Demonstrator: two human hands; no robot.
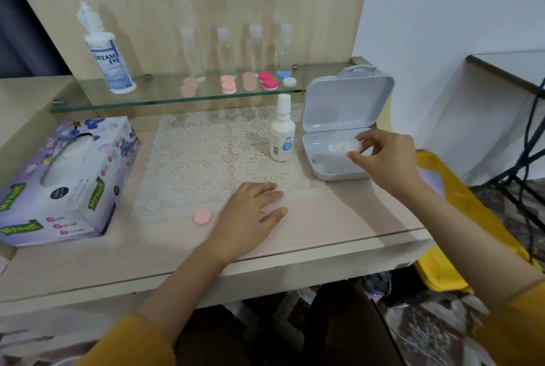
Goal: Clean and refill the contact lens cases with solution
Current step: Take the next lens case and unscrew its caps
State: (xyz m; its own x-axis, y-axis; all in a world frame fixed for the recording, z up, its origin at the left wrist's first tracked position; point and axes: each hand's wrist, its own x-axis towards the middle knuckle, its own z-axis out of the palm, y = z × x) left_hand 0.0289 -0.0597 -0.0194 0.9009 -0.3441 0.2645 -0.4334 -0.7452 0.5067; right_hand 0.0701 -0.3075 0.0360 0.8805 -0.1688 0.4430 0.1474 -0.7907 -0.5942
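My right hand (383, 159) pinches a clear white contact lens case (345, 147) over the open grey box (330, 171) at the right of the table. My left hand (250, 212) lies flat on the lace mat, fingers straight, with something pink partly hidden under its fingertips. A loose pink cap (202, 216) lies just left of that hand. A small white solution bottle (282, 132) stands upright between the mat and the box. On the glass shelf stand a large solution bottle (107, 56) and several pink, red and blue lens cases (267, 80).
A purple tissue box (65, 180) fills the table's left side. Several small clear bottles (225, 50) line the back of the glass shelf (177, 100). The table's front edge runs below my left hand. A yellow bag (460, 206) sits right of the table.
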